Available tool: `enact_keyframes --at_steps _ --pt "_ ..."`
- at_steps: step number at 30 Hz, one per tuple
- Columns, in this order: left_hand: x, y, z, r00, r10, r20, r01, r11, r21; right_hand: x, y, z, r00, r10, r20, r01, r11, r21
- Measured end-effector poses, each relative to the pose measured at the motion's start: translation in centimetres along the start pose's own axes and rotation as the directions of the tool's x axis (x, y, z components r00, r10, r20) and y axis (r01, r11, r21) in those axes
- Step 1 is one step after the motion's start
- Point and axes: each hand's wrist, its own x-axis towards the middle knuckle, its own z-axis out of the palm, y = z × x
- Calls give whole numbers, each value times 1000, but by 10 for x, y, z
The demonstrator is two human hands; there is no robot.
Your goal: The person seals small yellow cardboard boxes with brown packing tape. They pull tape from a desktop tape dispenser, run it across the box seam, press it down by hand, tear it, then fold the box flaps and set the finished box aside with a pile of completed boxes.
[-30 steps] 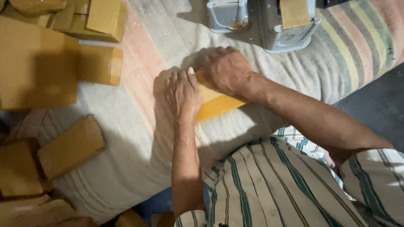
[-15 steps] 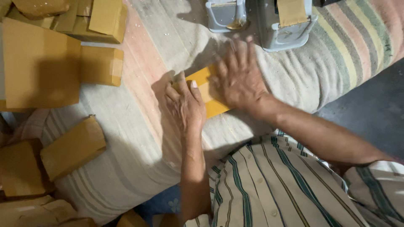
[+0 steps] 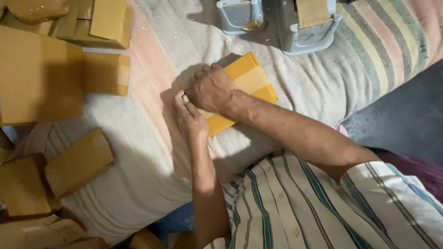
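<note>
A small flat yellow-brown cardboard box (image 3: 251, 83), with a paler strip of tape across its top, lies on a striped cloth. My right hand (image 3: 211, 88) rests on the box's left end, fingers curled over the edge. My left hand (image 3: 189, 116) touches the same end from below, fingertips meeting the right hand at the box's near-left corner. Both hands press on the box; its left part is hidden beneath them.
Two grey tape dispensers (image 3: 240, 16) (image 3: 308, 25) stand at the far edge, one carrying brown tape. Several sealed cardboard boxes lie at the left: a big one (image 3: 39, 76), a small one (image 3: 104, 74), another (image 3: 78, 161). Dark floor (image 3: 397, 120) lies at the right.
My right hand slid from lying flat over the box's right part to its left end. The box's right half with the tape strip has come into sight. The left hand stayed at the left edge.
</note>
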Motion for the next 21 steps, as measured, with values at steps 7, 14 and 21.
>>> enact_keyframes --at_steps 7,14,21 --pt "-3 19 -6 1000 27 -10 -27 1000 4 -33 46 -18 978 -58 -201 3 965 -264" --pt "-6 25 -7 999 -47 -15 46 996 -71 -49 48 -30 990 13 -144 -55 954 -295" --pt "-4 3 4 998 -36 -51 26 981 -191 -4 -16 0 985 -25 -168 25 1000 1"
